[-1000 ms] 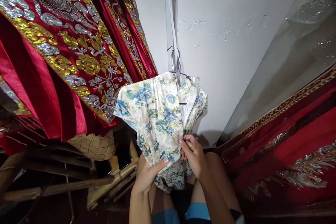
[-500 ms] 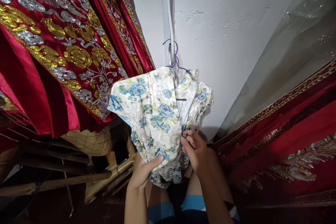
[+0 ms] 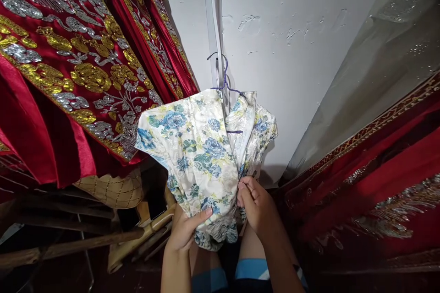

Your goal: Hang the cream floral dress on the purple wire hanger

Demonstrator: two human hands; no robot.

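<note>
A white short-sleeved garment (image 3: 206, 155) with blue, green and yellow flowers hangs in front of me, its collar and long opening parted. It is on a purple wire hanger (image 3: 225, 75), whose crossbar shows through the gap. My left hand (image 3: 187, 229) grips the lower left side of the cloth, thumb pressed on the front and fingers hidden behind. My right hand (image 3: 254, 201) is closed in a pinch at the lower end of the opening. Whether it holds the cloth edge or a zipper pull is too small to tell. The bunched lower part hangs between my knees.
Red costumes with gold and silver sequins (image 3: 92, 75) hang on the left. Below them is wooden furniture (image 3: 127, 238) with a gold-netted cushion (image 3: 113, 187). A white wall (image 3: 275, 68) with a vertical strip (image 3: 215, 18) stands behind. Red garments under clear plastic (image 3: 371, 183) are on the right.
My right hand has slid slightly down along the opening, its fingers drawing closer together. My left hand keeps its grip. The whole view has shifted slightly, with the garment a little further left.
</note>
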